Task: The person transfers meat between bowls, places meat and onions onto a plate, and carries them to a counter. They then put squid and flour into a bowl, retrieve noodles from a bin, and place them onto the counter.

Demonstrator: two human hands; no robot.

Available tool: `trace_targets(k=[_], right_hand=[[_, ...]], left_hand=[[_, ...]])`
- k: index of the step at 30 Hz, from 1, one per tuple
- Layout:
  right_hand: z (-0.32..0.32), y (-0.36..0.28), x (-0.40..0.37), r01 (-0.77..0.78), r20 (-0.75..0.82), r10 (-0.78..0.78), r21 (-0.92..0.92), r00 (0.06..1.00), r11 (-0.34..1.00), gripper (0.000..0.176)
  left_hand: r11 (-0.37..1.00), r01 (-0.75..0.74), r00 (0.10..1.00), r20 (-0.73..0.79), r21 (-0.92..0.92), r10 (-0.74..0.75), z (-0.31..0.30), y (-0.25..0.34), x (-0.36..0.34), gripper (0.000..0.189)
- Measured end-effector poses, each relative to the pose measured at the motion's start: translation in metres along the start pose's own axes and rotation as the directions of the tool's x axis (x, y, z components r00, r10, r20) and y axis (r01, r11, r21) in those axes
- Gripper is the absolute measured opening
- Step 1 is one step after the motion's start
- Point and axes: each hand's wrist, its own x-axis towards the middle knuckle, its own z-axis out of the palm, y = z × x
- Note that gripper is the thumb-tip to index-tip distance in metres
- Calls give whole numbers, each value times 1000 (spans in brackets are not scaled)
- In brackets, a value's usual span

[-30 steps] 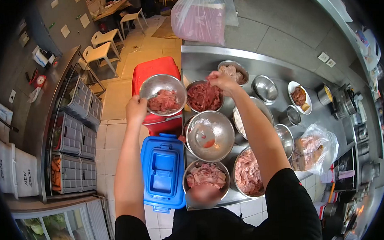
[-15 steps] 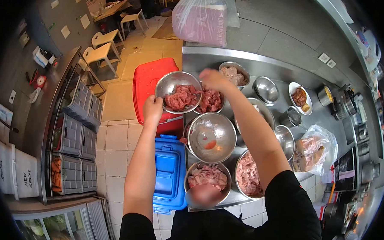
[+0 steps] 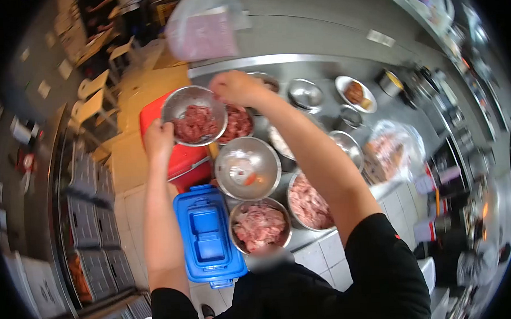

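The left hand (image 3: 159, 138) grips the held bowl (image 3: 195, 116) at its near rim. Right of the grip, partly covered by this bowl, a 2nd meat bowl (image 3: 241, 125) stands on the counter (image 3: 320, 65), with the right hand (image 3: 235, 87) above it. Below the grip lies a crate (image 3: 178, 160). Nearer to the person stand a lidded box (image 3: 207, 238) and, right of it, a 3rd meat bowl (image 3: 260, 226).

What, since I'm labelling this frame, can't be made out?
Head view only:
- Right hand: its back faces the camera, so whether it grips meat is hidden.
- Far bowl: contents covered by that hand.
- Plastic bag: motion-blurred; pink contents unidentifiable.
- Left hand: fingers under the meat bowl hidden by its rim.
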Motion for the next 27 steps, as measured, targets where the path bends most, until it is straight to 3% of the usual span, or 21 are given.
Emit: trace_targets(k=[3,5,6,8,9,11,13,15,16,17,18,19,20,21,23,24,26,27], right_hand=[[-32,-50,-27,-14,-88,17,29,996,999,20],[-33,-50,-41,125,-223,-134,-53,966,991,23],[-39,-48,-60,113,-240,-124,-58,963,992,23],[-48,-46,-97,71,84,-60,-144,995,987,31],[-55,-39,-118,67,70,-57,-145,996,987,31],[-76,-12,-172,98,-128,-135,-259,982,961,38],[-105,18,-224,-125,-370,11,-284,929,951,43],[-134,47,-283,-355,-328,281,-189,902,916,45],[-147,72,-310,-372,-207,358,-31,911,928,44],[-156,98,-337,-401,-68,412,131,909,907,43],[-164,117,-366,-442,-42,461,219,886,870,42],[-174,134,-396,-480,-16,507,302,862,824,41],[-184,148,-427,-506,-26,546,342,837,792,39],[-196,158,-457,-530,-40,584,375,811,761,37],[-220,173,-514,-572,-32,646,433,762,696,36],[-229,183,-541,-589,-61,670,423,740,689,36],[-240,201,-590,-630,-101,722,417,685,655,35],[-246,209,-610,-649,-119,749,421,652,633,35]], left_hand=[[994,-111,988,111,18,108,-11,54,-11,26],[982,-189,971,152,4,186,-6,83,-26,25],[989,-105,963,236,-104,128,-3,98,-36,22],[959,9,926,365,-283,100,9,116,-53,16],[959,-4,923,368,-282,112,16,126,-63,16],[915,157,889,456,-372,33,33,143,-85,15],[925,109,905,422,-365,60,58,161,-108,13],[901,79,889,439,-427,130,81,194,-144,12],[924,7,869,460,-382,183,98,202,-157,11],[869,99,880,451,-484,150,109,243,-193,14],[901,-14,858,458,-434,234,129,257,-212,14],[943,22,799,572,-331,183,144,276,-228,16],[930,-98,732,608,-355,309,168,278,-236,20],[913,64,693,676,-403,250,180,303,-250,28],[873,247,670,725,-421,160,212,329,-259,26],[953,-7,725,654,-304,214,230,331,-249,27],[906,-424,798,475,4,371,262,326,-228,25],[908,-419,800,478,14,362,280,317,-218,25]])
